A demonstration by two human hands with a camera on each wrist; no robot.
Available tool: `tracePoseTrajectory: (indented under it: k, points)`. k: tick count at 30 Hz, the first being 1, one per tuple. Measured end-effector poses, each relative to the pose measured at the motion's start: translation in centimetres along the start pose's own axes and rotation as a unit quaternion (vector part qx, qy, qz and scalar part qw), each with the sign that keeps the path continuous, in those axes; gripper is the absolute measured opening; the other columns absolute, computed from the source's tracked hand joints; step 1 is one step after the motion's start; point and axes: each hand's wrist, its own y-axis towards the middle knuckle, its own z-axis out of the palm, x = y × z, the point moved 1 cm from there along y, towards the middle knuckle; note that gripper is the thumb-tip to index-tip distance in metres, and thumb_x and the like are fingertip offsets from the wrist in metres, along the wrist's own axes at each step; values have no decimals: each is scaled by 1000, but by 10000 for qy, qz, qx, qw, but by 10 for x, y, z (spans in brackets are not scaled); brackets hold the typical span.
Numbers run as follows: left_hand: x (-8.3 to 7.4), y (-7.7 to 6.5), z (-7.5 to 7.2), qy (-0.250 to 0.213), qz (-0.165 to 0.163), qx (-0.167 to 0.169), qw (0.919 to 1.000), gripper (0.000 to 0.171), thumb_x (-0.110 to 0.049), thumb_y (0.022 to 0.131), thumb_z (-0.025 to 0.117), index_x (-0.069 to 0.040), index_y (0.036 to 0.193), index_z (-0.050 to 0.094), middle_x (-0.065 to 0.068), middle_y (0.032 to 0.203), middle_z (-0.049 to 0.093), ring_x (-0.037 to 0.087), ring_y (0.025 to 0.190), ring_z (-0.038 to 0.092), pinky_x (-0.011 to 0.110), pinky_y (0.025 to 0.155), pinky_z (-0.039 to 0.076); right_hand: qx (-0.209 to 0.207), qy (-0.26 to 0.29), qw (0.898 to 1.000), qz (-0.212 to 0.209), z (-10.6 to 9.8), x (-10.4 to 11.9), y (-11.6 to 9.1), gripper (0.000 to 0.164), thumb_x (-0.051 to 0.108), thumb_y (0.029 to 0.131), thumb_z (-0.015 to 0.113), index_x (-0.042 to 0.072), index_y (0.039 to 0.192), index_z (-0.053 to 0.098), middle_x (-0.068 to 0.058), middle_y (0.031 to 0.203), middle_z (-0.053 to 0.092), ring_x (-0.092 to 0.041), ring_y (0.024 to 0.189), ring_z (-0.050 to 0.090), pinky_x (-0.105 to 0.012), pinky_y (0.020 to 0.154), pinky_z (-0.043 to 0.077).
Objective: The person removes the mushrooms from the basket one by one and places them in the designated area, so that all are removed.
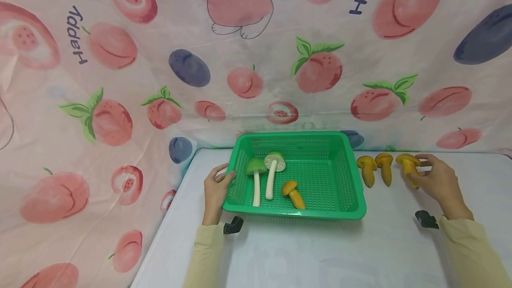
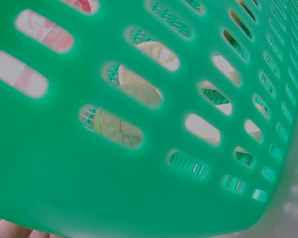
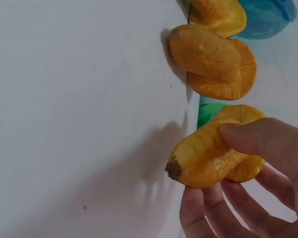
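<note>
My right hand point(image 1: 439, 185) pinches a yellow mushroom point(image 1: 408, 168) at the right of the table. In the right wrist view the thumb point(image 3: 268, 141) presses its stem from above, fingers below, and the dark stem tip points left. Two similar yellow mushrooms point(image 1: 367, 170) point(image 1: 385, 169) lie beside it, toward the basket. My left hand point(image 1: 216, 193) holds the left side of a green plastic basket point(image 1: 295, 213), thumb at the rim. Inside the basket are two green-capped mushrooms point(image 1: 257, 186) point(image 1: 272, 177) with white stems and one yellow mushroom point(image 1: 294, 194).
A white-covered table point(image 1: 304, 252) bears the basket. Behind and to the left hangs a fruit-printed cloth point(image 1: 248, 52), meeting the table's back edge. The basket's perforated wall point(image 2: 89, 183) fills most of the left wrist view and partly hides the mushrooms inside.
</note>
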Motion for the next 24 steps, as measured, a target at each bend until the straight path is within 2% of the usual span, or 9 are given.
tracePoseTrajectory:
  k: [6, 16, 24]
  points:
    - [1, -1, 0, 6, 9, 4, 10000, 36, -25, 92, 72, -20, 127, 66, 14, 111, 73, 25, 94, 70, 31, 77, 52, 36, -38, 10000, 85, 3, 0, 4, 60, 11, 87, 73, -13, 133, 44, -43, 123, 50, -54, 99, 58, -54, 71, 54]
    - [0, -1, 0, -38, -7, 31, 10000, 37, -24, 92, 72, -20, 128, 66, 14, 112, 73, 24, 91, 70, 29, 73, 53, 208, -86, 9996, 147, 10, -6, 10, 58, 12, 88, 71, -13, 132, 44, -42, 124, 50, -55, 103, 56, -56, 74, 52]
    - [1, 0, 1, -77, 39, 2, 10000, 36, -24, 92, 72, -19, 127, 66, 15, 110, 73, 24, 90, 70, 29, 73, 53, 488, 172, 9980, 373, 12, -10, 11, 60, 12, 92, 67, -15, 137, 36, -45, 128, 43, -58, 109, 50, -61, 83, 50]
